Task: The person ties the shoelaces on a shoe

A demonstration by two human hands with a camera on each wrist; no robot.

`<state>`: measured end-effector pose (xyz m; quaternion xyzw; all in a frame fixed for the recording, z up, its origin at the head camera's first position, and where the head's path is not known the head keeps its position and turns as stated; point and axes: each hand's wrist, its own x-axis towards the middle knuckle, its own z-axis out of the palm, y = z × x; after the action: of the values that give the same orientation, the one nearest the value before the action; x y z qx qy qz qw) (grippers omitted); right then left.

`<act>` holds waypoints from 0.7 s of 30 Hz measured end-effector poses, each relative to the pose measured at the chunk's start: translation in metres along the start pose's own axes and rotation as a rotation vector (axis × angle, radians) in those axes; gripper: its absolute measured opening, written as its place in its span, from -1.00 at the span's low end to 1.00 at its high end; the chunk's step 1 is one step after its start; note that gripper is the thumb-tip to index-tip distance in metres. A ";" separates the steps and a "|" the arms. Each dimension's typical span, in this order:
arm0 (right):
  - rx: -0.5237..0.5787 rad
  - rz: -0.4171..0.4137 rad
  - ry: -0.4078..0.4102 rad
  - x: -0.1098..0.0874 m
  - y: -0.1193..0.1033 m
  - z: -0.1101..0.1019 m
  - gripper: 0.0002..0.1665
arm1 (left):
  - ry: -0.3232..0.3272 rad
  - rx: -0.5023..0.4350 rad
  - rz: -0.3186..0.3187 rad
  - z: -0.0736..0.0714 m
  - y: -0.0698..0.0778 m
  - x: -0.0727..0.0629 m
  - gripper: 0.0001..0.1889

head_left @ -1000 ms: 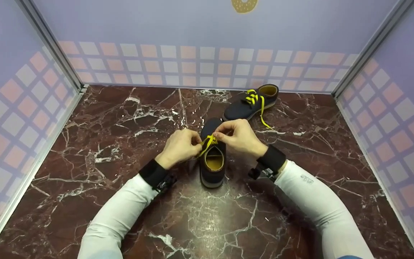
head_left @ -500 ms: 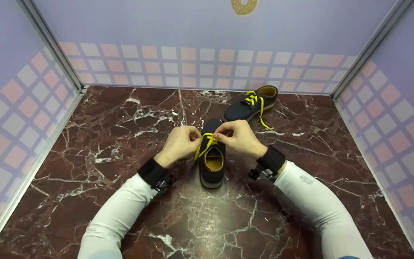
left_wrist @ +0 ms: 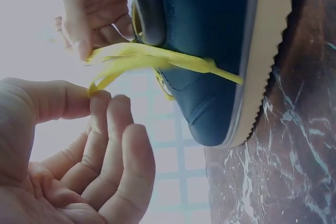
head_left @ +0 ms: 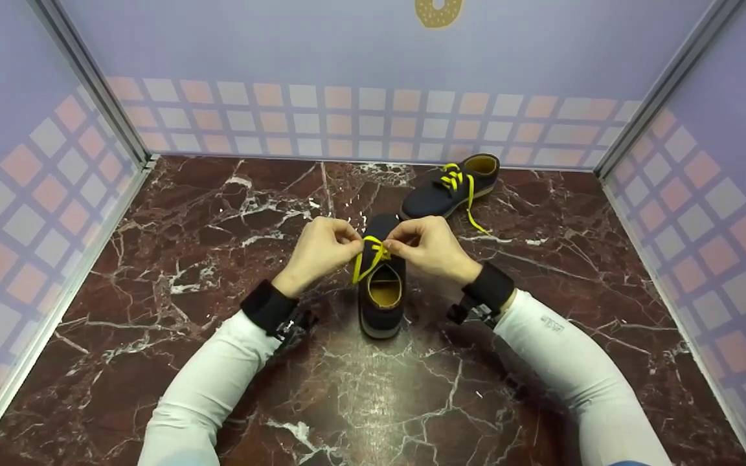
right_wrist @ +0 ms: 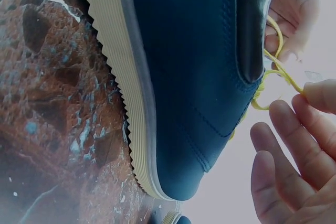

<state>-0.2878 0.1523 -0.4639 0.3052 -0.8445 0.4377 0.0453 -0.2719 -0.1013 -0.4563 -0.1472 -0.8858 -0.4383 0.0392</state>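
A dark navy shoe (head_left: 381, 318) stands upright on the floor between the hands, its toe pointing away and its tan lining showing. Over its tongue runs a yellow shoelace (left_wrist: 184, 60). The left hand (head_left: 324, 249) pinches one part of the lace between thumb and forefinger, left of the shoe; its other fingers curl loosely. On the other side the right hand (head_left: 434, 247) pinches the lace between thumb and index finger, close above the eyelets. A lace end hangs down the shoe's left side in the left wrist view. The knot area is partly hidden by the fingers.
A second navy shoe (head_left: 434, 197) with yellow laces lies behind and to the right, one lace end (head_left: 475, 217) trailing on the floor. The dark red marbled surface (head_left: 204, 272) is enclosed by a back wall (head_left: 269, 52) and side panels.
The left hand has risen slightly and shifted its hold on the lace, which now forms a larger loop hanging left of the shoe. The right hand stays nearly still.
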 end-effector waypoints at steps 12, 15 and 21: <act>-0.012 -0.009 -0.003 0.000 -0.001 -0.002 -0.89 | -0.070 -0.248 -0.129 0.005 0.006 -0.005 -0.73; -0.019 -0.013 -0.003 0.000 -0.002 -0.002 -0.89 | -0.106 -0.319 -0.167 0.007 0.008 -0.006 -0.72; -0.035 -0.008 -0.005 0.001 -0.002 -0.002 -0.88 | -0.159 -0.446 -0.248 0.013 0.012 -0.009 -0.73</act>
<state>-0.2877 0.1527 -0.4611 0.3087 -0.8511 0.4218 0.0501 -0.2596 -0.0866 -0.4568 -0.0766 -0.7788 -0.6113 -0.1181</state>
